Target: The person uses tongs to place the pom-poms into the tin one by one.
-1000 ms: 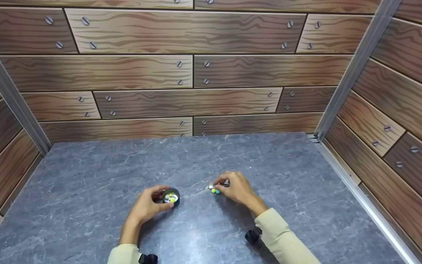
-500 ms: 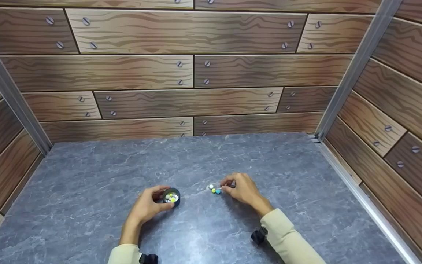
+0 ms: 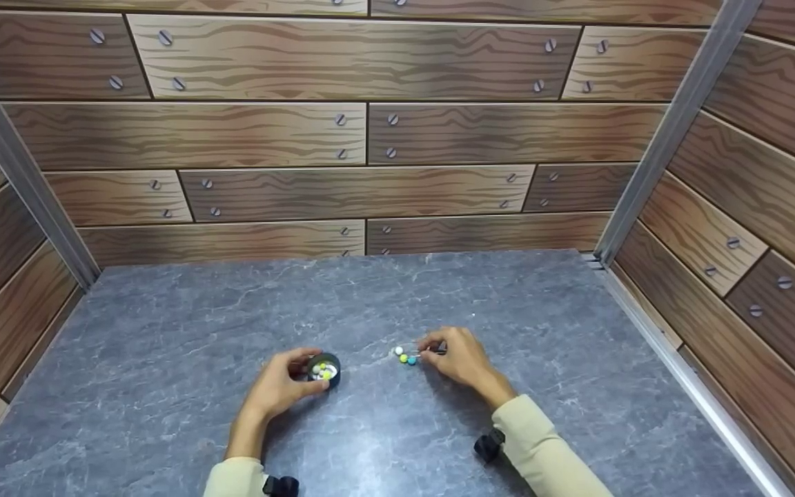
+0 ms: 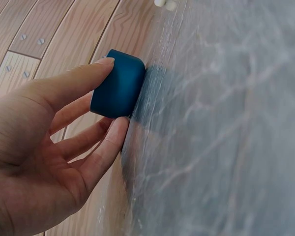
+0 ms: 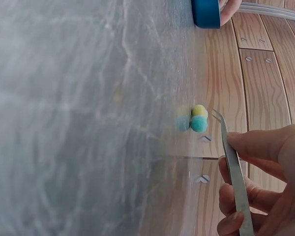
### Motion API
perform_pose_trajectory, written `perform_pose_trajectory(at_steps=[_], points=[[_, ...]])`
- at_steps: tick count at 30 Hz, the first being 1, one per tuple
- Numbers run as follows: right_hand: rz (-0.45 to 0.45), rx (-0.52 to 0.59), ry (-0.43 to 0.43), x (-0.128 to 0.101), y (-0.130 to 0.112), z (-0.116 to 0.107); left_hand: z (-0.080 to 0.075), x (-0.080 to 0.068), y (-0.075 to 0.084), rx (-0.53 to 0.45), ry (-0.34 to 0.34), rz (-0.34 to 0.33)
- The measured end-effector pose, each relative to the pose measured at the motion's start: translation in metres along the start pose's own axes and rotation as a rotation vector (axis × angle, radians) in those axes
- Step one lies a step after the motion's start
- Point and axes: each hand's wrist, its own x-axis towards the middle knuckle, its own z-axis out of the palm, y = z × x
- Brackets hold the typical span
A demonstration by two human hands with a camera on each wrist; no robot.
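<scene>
My left hand (image 3: 279, 383) holds a small round dark-blue container (image 4: 119, 83) on the table, thumb on one side and fingers on the other. Inside lie several small balls (image 3: 326, 375), yellow and whitish. In my right hand (image 3: 463, 359) I grip metal tweezers (image 5: 237, 182); their bent tips are slightly apart with nothing between them. Just beyond the tips, a white pom-pom (image 3: 399, 351), a yellow pom-pom (image 3: 404, 359) and a teal pom-pom (image 5: 199, 124) sit close together on the table. From the right wrist, the yellow and teal ones appear to touch.
The grey marbled tabletop (image 3: 232, 310) spreads around both hands. Wood-patterned panels (image 3: 363, 134) wall the back and sides, with metal rails (image 3: 670, 131) at the corners. A tiny white speck (image 3: 473, 315) lies farther back on the table.
My right hand, with the tweezers, has drawn back slightly to the right, leaving the three pom-poms more exposed. The left hand and container have stayed in place.
</scene>
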Motion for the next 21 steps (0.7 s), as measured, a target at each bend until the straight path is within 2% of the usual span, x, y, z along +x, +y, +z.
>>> perform_pose_trajectory(at_steps=[21], points=[[0.018,0.023,-0.023,0.0001,0.0037,0.0021,-0.0012,-0.0005,0.0001,0.016,0.005,-0.010]])
